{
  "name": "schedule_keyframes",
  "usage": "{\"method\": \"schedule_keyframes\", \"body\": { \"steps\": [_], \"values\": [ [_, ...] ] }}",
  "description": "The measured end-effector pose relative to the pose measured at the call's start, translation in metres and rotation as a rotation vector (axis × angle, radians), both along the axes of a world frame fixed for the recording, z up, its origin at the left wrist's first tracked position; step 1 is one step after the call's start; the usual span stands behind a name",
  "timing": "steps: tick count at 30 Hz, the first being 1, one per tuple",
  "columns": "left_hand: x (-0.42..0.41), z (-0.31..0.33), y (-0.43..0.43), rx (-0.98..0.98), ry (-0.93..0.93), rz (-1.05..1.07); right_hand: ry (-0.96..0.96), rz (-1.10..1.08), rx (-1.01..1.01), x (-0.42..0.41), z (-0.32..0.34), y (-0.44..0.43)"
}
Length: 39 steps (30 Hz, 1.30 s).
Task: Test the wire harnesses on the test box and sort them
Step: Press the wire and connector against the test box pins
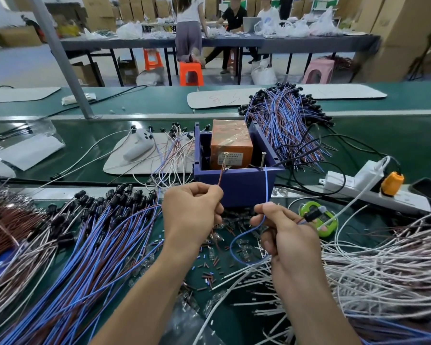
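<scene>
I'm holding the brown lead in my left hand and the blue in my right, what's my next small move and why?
Probably nudge both tips up against their screws on the test box. The left hand pinches the brown wire just below the left screw, and the right hand pinches the blue wire beside the right screw. Firm contact isn't clear.

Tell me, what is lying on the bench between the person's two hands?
Between the left hand and right hand, the head view shows small clear parts and cut wire scraps.
</scene>
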<state>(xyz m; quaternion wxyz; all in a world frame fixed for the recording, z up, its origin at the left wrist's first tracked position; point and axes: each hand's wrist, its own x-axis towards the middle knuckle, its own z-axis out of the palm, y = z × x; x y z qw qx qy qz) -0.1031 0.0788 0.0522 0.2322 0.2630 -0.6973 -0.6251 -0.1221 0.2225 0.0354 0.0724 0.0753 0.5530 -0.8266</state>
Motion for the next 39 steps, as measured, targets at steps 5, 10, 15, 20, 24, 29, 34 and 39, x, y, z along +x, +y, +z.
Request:
{"method": "schedule_keyframes", "body": {
  "steps": [5, 10, 15, 20, 24, 29, 34, 39],
  "values": [
    [0.001, -0.001, -0.001, -0.022, 0.002, -0.012, -0.001, 0.003, 0.007, -0.001, -0.001, 0.001],
    [0.001, -0.001, -0.002, -0.025, 0.004, -0.010, 0.012, -0.003, -0.002, -0.003, -0.003, 0.000],
    [0.001, -0.001, 0.000, -0.055, 0.016, -0.012, 0.022, -0.002, 0.003, -0.004, -0.004, -0.001],
    [0.002, -0.001, 0.000, -0.054, 0.026, -0.013, 0.036, 0.000, 0.025, -0.006, -0.006, -0.002],
    [0.002, 0.000, 0.000, -0.050, 0.027, -0.020, 0.035, 0.018, 0.048, -0.008, -0.007, -0.005],
    [0.002, 0.001, -0.002, -0.025, 0.019, -0.031, 0.045, 0.008, 0.040, -0.009, -0.008, -0.004],
    [0.004, 0.003, -0.003, -0.005, 0.045, -0.003, 0.080, -0.045, -0.009, -0.004, -0.008, 0.002],
    [0.010, 0.010, 0.007, 0.003, 0.097, -0.122, 0.088, 0.125, 0.005, 0.005, -0.002, 0.000]
  ]
}}
